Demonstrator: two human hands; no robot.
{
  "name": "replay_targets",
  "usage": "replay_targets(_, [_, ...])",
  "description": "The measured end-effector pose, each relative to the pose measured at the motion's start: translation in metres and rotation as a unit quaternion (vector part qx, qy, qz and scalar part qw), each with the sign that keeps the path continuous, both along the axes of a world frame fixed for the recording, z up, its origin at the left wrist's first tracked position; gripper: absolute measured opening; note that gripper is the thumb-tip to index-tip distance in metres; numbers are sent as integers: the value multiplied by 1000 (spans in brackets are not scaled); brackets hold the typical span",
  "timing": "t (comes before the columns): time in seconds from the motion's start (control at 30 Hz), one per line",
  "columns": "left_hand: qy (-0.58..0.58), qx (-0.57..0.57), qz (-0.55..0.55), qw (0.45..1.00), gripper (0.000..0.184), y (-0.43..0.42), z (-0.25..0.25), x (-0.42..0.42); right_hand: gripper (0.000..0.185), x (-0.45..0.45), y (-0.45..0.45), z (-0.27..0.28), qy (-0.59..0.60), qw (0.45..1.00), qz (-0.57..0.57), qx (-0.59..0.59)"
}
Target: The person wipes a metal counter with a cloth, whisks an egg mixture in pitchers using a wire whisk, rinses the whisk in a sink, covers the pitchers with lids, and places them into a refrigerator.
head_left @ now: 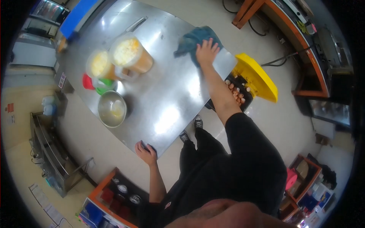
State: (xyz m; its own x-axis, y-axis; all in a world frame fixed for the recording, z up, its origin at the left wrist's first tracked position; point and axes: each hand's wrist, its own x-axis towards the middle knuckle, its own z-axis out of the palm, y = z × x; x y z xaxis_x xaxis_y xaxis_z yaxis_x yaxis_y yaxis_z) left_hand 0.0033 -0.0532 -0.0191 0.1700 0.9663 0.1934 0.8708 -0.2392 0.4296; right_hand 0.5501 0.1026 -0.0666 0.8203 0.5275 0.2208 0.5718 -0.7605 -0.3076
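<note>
On the steel table [152, 91], my right hand [207, 51] lies with its fingers spread on a dark teal cloth [194, 40] near the right corner. My left hand [146, 152] rests at the table's near left edge, fingers over the rim and holding nothing. A metal bowl [111, 109] with some pale yellow contents stands near the left edge. Beyond it are a large clear pitcher [142, 59] and a smaller container [99, 64], both filled with yellow-white contents. A red item [88, 81] and a green item [103, 87] sit beside them.
A metal utensil [136, 24] lies toward the far edge. Below the right corner stands a black bin with eggshells [236, 93] and a yellow lid [262, 78]. An orange-edged counter [319, 72] is at the right; shelving [108, 190] is at the lower left.
</note>
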Motion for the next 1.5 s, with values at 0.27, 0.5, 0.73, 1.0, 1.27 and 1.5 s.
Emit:
replay_targets(0.27, [-11,22,11,1000,41,-1,5,1,36,-20,-257,31,130,989,-76,5])
replay_targets(0.5, [-31,66,-2,997,38,3,13,0,35,-72,-375,137,61,991,-85,82])
replay_targets(0.73, [-217,3,116,969,35,13,-21,-15,37,-101,-249,194,163,953,80,243])
replay_targets(1.0, [-624,-217,230,715,48,172,40,-1,36,-157,-102,20,-17,969,244,27])
replay_targets(1.27, [-626,-212,174,730,33,178,11,-26,29,-371,-108,45,91,748,656,49])
replay_targets(1.5, [-579,-232,191,758,35,159,22,-48,25,-227,-148,52,120,881,452,75])
